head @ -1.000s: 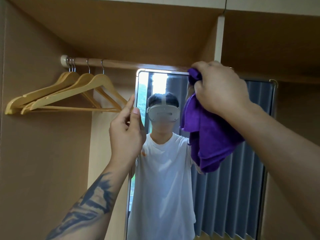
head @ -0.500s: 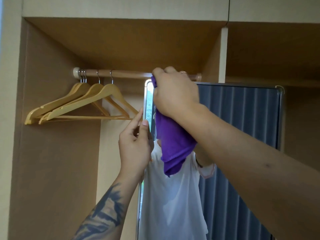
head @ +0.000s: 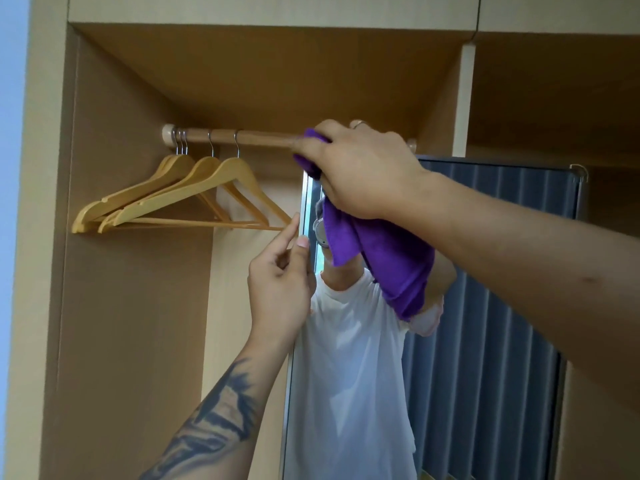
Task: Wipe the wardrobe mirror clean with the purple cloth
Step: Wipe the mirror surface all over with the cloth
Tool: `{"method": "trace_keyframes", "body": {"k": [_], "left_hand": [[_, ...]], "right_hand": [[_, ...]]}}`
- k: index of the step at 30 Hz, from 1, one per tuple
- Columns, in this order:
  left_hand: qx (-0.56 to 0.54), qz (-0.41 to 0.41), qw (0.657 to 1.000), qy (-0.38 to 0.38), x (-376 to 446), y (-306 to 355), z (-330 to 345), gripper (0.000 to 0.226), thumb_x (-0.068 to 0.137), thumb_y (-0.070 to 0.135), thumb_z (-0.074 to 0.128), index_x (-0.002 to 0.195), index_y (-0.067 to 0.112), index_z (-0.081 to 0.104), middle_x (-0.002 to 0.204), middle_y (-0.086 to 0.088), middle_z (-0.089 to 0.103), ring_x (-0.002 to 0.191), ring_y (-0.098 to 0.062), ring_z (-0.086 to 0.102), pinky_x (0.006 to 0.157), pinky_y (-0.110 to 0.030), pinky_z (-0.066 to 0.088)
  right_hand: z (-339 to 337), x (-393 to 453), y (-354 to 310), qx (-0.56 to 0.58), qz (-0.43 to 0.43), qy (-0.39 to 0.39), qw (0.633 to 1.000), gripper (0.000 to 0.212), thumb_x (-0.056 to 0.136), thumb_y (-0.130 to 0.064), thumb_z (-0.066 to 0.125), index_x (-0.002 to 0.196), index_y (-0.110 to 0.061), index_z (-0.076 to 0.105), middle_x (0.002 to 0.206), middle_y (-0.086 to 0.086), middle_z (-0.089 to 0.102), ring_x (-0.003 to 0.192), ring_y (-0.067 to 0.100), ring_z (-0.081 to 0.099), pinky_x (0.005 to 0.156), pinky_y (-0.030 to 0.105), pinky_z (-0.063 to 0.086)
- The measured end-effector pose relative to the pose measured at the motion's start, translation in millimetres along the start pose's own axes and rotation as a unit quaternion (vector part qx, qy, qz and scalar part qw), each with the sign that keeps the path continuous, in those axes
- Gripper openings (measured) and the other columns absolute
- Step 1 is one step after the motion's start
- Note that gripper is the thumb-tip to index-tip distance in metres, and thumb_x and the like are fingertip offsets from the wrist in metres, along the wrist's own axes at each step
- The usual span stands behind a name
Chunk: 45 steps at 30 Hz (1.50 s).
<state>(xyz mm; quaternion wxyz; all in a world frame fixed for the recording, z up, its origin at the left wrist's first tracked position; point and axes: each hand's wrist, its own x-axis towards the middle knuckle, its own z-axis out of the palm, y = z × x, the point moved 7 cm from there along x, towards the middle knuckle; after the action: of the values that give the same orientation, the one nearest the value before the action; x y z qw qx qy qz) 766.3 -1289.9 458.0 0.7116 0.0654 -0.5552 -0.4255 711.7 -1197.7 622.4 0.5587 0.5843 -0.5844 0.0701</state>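
The tall wardrobe mirror [head: 485,306] stands inside the wardrobe, reflecting grey curtains and a person in a white shirt. My right hand [head: 360,168] grips the purple cloth [head: 388,258] and presses it against the mirror's top left corner; most of the cloth hangs below the hand. My left hand [head: 280,275] holds the mirror's left edge, thumb on the front and fingers curled behind the frame.
A wooden rail [head: 242,136] runs across the wardrobe just above the mirror, with several wooden hangers [head: 180,195] hanging at its left end. A vertical divider [head: 464,98] separates a second compartment on the right.
My right hand swept the cloth from the mirror's upper middle leftward to the top left corner. The left hand kept its hold on the mirror's edge. The view pulled back and tilted up.
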Motion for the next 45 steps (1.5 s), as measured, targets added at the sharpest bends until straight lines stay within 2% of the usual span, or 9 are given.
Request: {"method": "trace_keyframes", "body": {"k": [6, 10, 15, 21, 26, 30, 33, 38, 45], "left_hand": [[0.005, 0.006, 1.0, 0.006, -2.8, 4.1, -0.2, 0.035, 0.108, 0.014, 0.058, 0.139, 0.026, 0.065, 0.095, 0.013, 0.078, 0.067, 0.011, 0.062, 0.059, -0.004, 0.046], [0.01, 0.016, 1.0, 0.003, -4.2, 3.3, -0.1, 0.035, 0.108, 0.015, 0.057, 0.141, 0.024, 0.064, 0.097, 0.033, 0.075, 0.079, 0.015, 0.067, 0.062, -0.002, 0.047], [0.023, 0.022, 0.999, 0.016, -6.3, 3.8, -0.5, 0.036, 0.109, 0.017, 0.057, 0.143, 0.024, 0.062, 0.119, 0.006, 0.077, 0.082, 0.017, 0.066, 0.063, -0.002, 0.047], [-0.001, 0.001, 1.0, -0.008, -2.6, 0.0, -1.7, 0.036, 0.109, 0.017, 0.057, 0.143, 0.027, 0.062, 0.13, -0.016, 0.07, 0.104, 0.012, 0.058, 0.071, -0.011, 0.057], [-0.018, -0.03, 0.999, -0.032, -0.7, -3.7, -2.4, 0.037, 0.11, 0.017, 0.054, 0.143, 0.031, 0.064, 0.125, 0.01, 0.075, 0.103, -0.003, 0.071, 0.083, -0.024, 0.056], [-0.025, -0.037, 0.999, -0.021, -3.0, -2.7, -3.0, 0.035, 0.108, 0.016, 0.059, 0.14, 0.029, 0.064, 0.08, 0.013, 0.069, 0.065, 0.001, 0.054, 0.062, -0.013, 0.045], [-0.044, -0.058, 0.997, -0.027, -4.7, -0.9, -2.5, 0.035, 0.107, 0.014, 0.059, 0.14, 0.027, 0.066, 0.082, 0.009, 0.069, 0.067, -0.004, 0.052, 0.061, -0.014, 0.045], [-0.036, -0.078, 0.995, -0.046, -2.8, 12.7, -6.6, 0.03, 0.107, 0.017, 0.059, 0.133, 0.027, 0.071, 0.094, 0.018, 0.079, 0.083, 0.0, 0.069, 0.071, -0.014, 0.055], [-0.067, -0.014, 0.997, -0.04, 10.8, 62.8, -9.5, 0.038, 0.101, 0.04, 0.063, 0.139, 0.04, 0.063, 0.106, 0.014, 0.074, 0.099, -0.004, 0.068, 0.087, -0.025, 0.054]], "right_hand": [[5.5, -31.1, 45.2, 0.023, 0.165, 0.009, 0.986, 0.037, 0.099, -0.026, 0.051, 0.136, -0.021, 0.052, 0.126, 0.012, 0.057, 0.114, 0.041, 0.057, 0.075, 0.046, 0.04], [4.3, -66.2, 77.3, 0.032, 0.251, 0.028, 0.967, 0.041, 0.102, -0.029, 0.048, 0.142, -0.022, 0.05, 0.134, 0.015, 0.055, 0.119, 0.043, 0.055, 0.08, 0.047, 0.043], [2.2, -73.3, 77.0, 0.059, 0.299, 0.039, 0.952, 0.041, 0.1, -0.023, 0.048, 0.14, -0.021, 0.053, 0.137, 0.015, 0.055, 0.123, 0.043, 0.053, 0.087, 0.05, 0.048], [2.0, -26.3, 21.3, 0.132, 0.215, 0.035, 0.967, 0.047, 0.094, -0.017, 0.051, 0.14, -0.025, 0.054, 0.137, 0.009, 0.055, 0.124, 0.04, 0.052, 0.087, 0.042, 0.045], [-0.4, 2.3, -20.2, 0.137, 0.126, 0.019, 0.982, 0.042, 0.096, -0.016, 0.049, 0.135, -0.028, 0.058, 0.141, 0.001, 0.053, 0.119, 0.037, 0.051, 0.077, 0.04, 0.044], [-0.6, 1.3, -26.8, 0.089, 0.075, 0.001, 0.993, 0.031, 0.097, -0.014, 0.048, 0.122, -0.028, 0.061, 0.141, -0.004, 0.052, 0.121, 0.037, 0.049, 0.071, 0.039, 0.038], [2.3, -2.9, -22.6, 0.141, 0.078, -0.008, 0.987, 0.039, 0.098, -0.014, 0.048, 0.131, -0.031, 0.06, 0.147, -0.006, 0.048, 0.124, 0.034, 0.047, 0.075, 0.04, 0.043], [-0.1, -23.4, -11.9, 0.433, 0.173, 0.088, 0.88, 0.056, 0.092, 0.001, 0.048, 0.14, -0.025, 0.059, 0.147, -0.002, 0.053, 0.131, 0.02, 0.052, 0.11, 0.033, 0.042], [17.3, -58.5, -11.3, 0.644, 0.238, 0.172, 0.706, 0.038, 0.092, 0.001, 0.066, 0.121, -0.018, 0.052, 0.121, 0.002, 0.067, 0.111, 0.017, 0.067, 0.105, 0.045, 0.051]]}}
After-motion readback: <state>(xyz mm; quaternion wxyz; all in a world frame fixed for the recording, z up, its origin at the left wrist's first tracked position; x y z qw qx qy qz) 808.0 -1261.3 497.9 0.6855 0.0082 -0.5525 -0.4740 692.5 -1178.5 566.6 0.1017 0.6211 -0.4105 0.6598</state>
